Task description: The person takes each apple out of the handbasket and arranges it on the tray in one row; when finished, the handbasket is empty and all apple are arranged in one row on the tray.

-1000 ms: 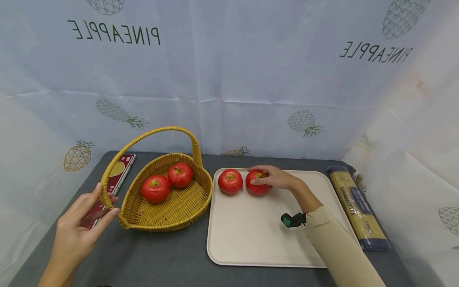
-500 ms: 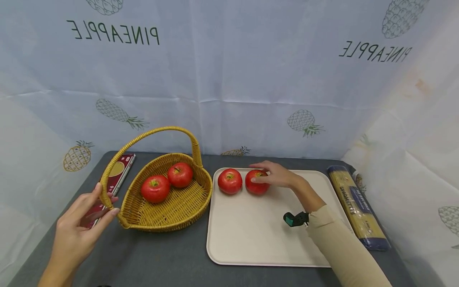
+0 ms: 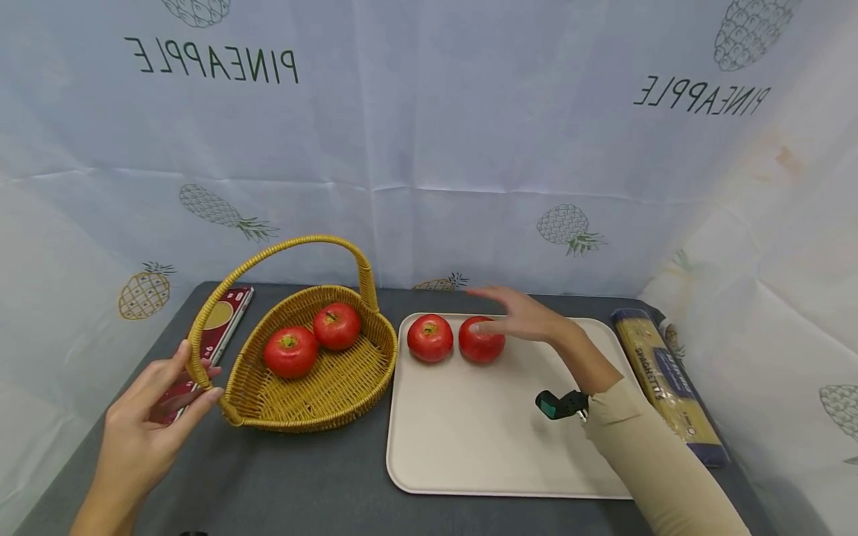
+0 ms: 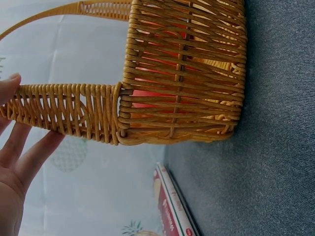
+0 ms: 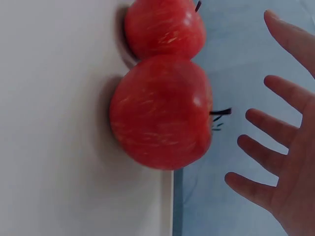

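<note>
Two red round fruits lie side by side at the far end of a beige tray [image 3: 469, 454]: the left fruit [image 3: 430, 339] and the right fruit [image 3: 480, 346]. My right hand [image 3: 519, 313] hovers just above the right fruit [image 5: 162, 110] with fingers spread, touching nothing; the right wrist view shows a gap between the hand [image 5: 285, 152] and the fruit. My left hand [image 3: 150, 417] rests with straight fingers against the lower handle [image 4: 69, 110] of a wicker basket [image 3: 315, 391]. Two more red fruits [image 3: 290, 352] [image 3: 337, 326] lie in the basket.
A long packet of spaghetti [image 3: 666, 383] lies along the tray's right side. A flat red box [image 3: 216, 335] lies left of the basket on the dark grey table [image 3: 302, 484]. A pale pineapple-print cloth [image 3: 429, 149] hangs behind and at both sides.
My right hand has let go of the right fruit on the tray and risen off it, fingers spreading. The left hand and the basket have stayed put.
</note>
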A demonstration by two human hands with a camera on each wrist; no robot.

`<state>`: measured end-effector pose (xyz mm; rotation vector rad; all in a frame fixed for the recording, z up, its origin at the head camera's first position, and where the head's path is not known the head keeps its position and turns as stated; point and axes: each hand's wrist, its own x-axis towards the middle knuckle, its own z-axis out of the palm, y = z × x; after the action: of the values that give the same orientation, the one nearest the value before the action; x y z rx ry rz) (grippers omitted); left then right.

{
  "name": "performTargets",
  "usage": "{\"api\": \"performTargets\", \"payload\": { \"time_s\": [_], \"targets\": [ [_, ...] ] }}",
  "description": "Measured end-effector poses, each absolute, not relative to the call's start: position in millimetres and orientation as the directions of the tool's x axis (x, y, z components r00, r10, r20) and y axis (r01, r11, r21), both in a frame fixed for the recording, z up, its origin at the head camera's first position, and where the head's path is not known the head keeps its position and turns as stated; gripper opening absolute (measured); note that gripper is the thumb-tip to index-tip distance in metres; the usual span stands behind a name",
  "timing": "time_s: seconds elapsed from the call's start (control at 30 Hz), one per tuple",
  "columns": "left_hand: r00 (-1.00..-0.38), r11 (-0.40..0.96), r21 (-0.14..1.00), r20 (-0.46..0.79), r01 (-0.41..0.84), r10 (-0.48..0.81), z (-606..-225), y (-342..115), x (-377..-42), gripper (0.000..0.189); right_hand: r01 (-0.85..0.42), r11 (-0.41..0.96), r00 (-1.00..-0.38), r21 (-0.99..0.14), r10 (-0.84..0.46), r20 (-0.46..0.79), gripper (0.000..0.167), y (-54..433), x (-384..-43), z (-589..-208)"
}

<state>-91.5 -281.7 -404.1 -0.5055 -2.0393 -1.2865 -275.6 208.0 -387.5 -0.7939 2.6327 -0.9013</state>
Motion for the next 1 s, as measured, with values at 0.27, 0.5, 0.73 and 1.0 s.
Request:
{"api": "performTargets", "payload": {
  "time_s": [0.27,0.5,0.73,1.0],
  "targets": [
    [-0.702,0.442,0.639,0.711,0.629,-0.029,-403.6,-281.2,-91.5,0.068,-0.424,0.650,-0.809,-0.630,-0.585,-0.059,0.077,192.8,-267.5,-366.0],
    [-0.703,0.431,0.645,0.711,0.631,-0.035,-403.5,-281.2,-91.4,0.069,-0.486,0.635,-0.779,-0.601,-0.626,-0.032,0.081,174.3,-261.7,-355.1],
    [-0.701,0.426,0.647,0.712,0.632,-0.042,-403.9,-281.9,-90.4,0.070,-0.567,0.579,-0.718,-0.586,-0.696,0.007,0.080,153.2,-258.8,-353.8],
    [-0.690,0.436,0.629,0.723,0.644,-0.025,-404.5,-281.5,-91.9,0.069,-0.589,0.561,-0.681,-0.582,-0.732,-0.016,0.079,132.7,-254.5,-346.9]
  ]
}}
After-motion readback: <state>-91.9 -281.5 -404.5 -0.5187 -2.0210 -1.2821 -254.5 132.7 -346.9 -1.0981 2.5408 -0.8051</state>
